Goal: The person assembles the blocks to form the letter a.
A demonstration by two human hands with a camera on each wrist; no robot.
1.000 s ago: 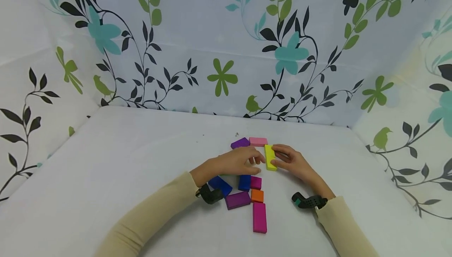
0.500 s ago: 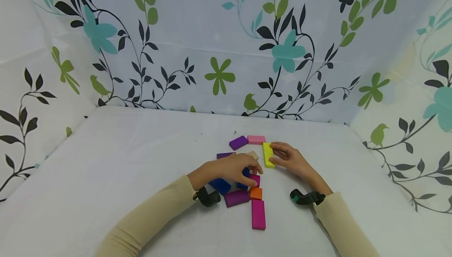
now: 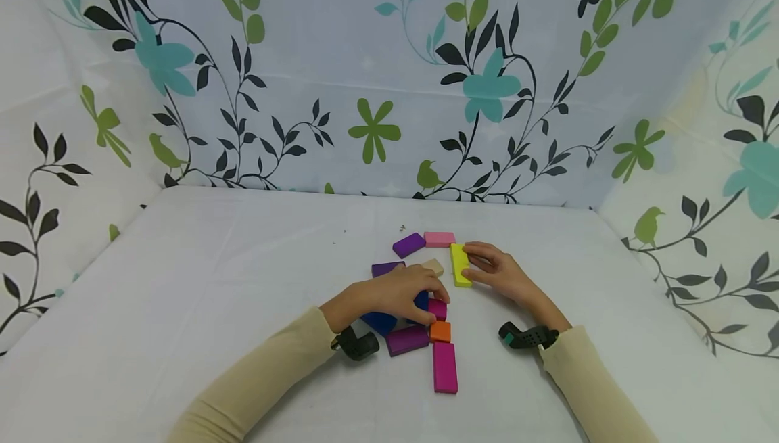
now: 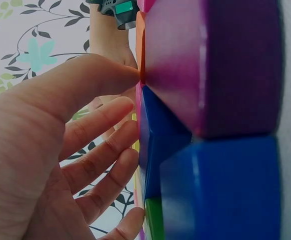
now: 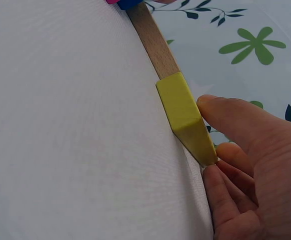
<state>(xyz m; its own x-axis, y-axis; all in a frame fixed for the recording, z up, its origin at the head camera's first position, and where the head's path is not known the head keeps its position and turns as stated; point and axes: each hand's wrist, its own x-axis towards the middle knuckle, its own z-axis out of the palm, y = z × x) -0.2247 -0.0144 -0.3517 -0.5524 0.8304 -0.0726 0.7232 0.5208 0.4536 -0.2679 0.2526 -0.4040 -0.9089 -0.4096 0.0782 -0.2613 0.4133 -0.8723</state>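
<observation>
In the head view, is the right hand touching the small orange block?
No, the right hand touches the long yellow rectangular block.

Room type unclear: floral fabric [image 3: 328, 57] surrounds white tabletop [image 3: 255, 253].

The head camera looked forward and down from above the person's side of the table [image 3: 274, 260], far enough back to take in the left hand [image 3: 389, 291], the right hand [image 3: 499, 272] and the patterned cloth [image 3: 328, 37] behind. The left wrist camera sat rolled sideways, so the table ran upright along the right edge; very near, it looked low past a purple block [image 4: 210, 70] toward the right wristband [image 4: 120, 10]. The right wrist camera, also tilted and close, skimmed the table past a yellow block [image 5: 179, 102] toward the cloth. The head view shared the orange block [image 3: 441, 332] with the left wrist view and the yellow block with the right.
</observation>
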